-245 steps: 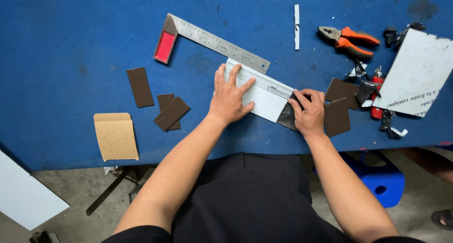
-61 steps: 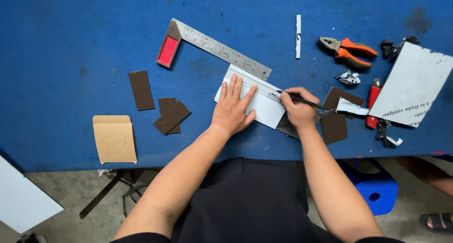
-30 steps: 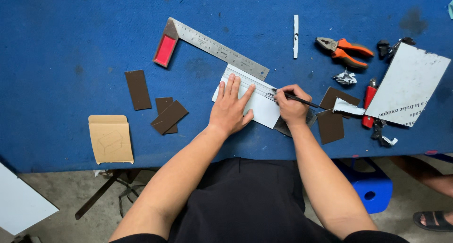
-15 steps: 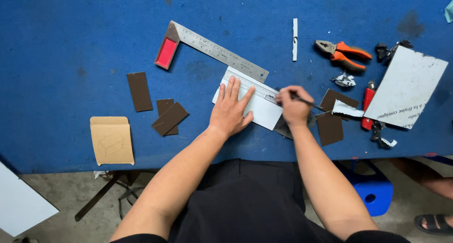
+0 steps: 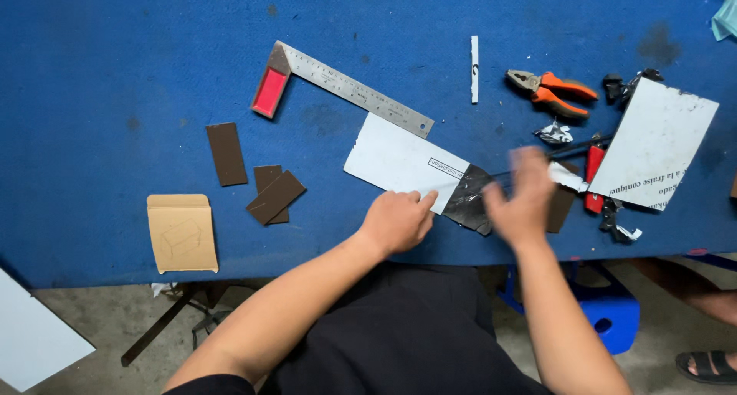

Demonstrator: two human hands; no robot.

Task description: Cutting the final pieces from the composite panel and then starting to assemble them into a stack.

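Two hands (image 5: 398, 220) (image 5: 522, 199), right perhaps empty.

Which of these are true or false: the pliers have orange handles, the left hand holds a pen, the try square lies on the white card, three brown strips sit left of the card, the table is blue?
1. The pliers have orange handles. True.
2. The left hand holds a pen. False: it rests by the white card, fingers curled, with no pen showing.
3. The try square lies on the card. False: it lies on the table above it.
4. Three brown strips sit left of the card. True.
5. The table is blue. True.
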